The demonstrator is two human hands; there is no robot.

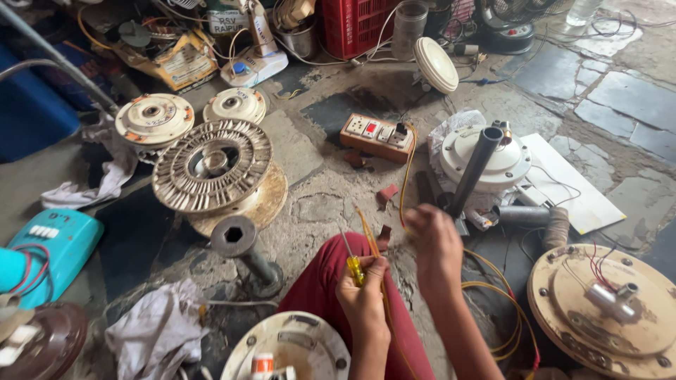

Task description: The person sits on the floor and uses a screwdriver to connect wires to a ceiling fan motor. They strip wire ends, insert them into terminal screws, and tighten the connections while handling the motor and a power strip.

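Stone paving, cracked and oil-stained, made up the floor (317, 204) on which everything lay, and it was crowded: a slotted metal stator ring (213, 165) sat left of centre on a worn disc, a cream fan motor housing (503, 162) with a dark down-rod (473, 172) stood right of centre, and another round motor cover (605, 309) filled the lower right corner. A switched socket board (377, 136) lay between them, its yellow cord (406, 176) running toward the person's lap.

Judging from this, the main risk was that board: if it was live, bare wire ends near it could shock or short. Whether its switches were on could not be told. The loose yellow wire (503, 309) looping by the knee could also snag on the down-rod and topple the housing.

Both hands worked above the red trouser leg (331, 281). The left hand (364, 299) was closed around a yellow-handled screwdriver (352, 264), tip up, with a strand of the yellow wire beside it. The right hand (433, 243) was curled with fingertips pressed together, apparently pinching a wire end, though blur hid exactly what it held.

The housing at the bottom edge was cut off by the frame, and the clutter at the top was too tangled to sort out.
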